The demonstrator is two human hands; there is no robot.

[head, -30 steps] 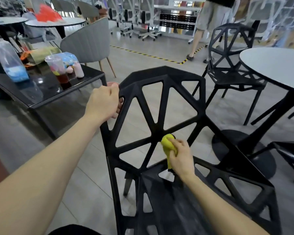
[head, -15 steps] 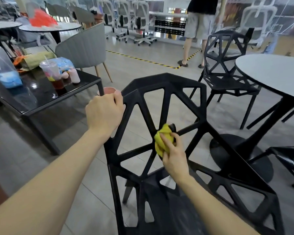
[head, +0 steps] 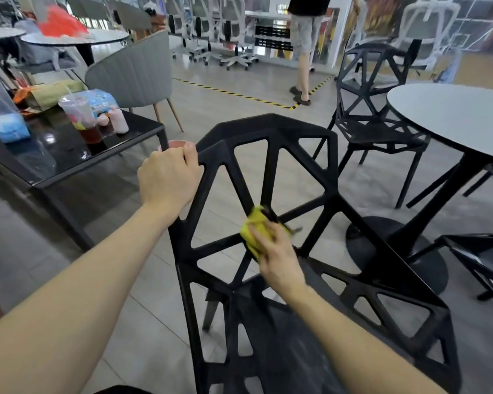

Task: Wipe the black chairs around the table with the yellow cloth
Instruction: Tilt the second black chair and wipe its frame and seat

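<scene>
We have our right hand (head: 278, 260) wrapped around the bunched yellow cloth (head: 255, 228) and pressing it onto the hub of the near black lattice chair (head: 271, 132), where the slanting bars of the backrest meet. From that hub the struts fan upward and outward toward the top rail, so the unwiped length lies above and to either side of our grip, with the long bars running up and away from us. Our left hand (head: 168, 180) clamps the chair's upper left corner, fingers curled over the frame, steadying it; the right is the hand on the work. The triangular openings leave little room beside each bar, so we judge the cloth must follow a strut lengthwise. A second black lattice chair (head: 365, 89) stands far right beside the round grey table (head: 450, 115), well apart from us, and a glossy black low table (head: 69, 163) sits on our left.
</scene>
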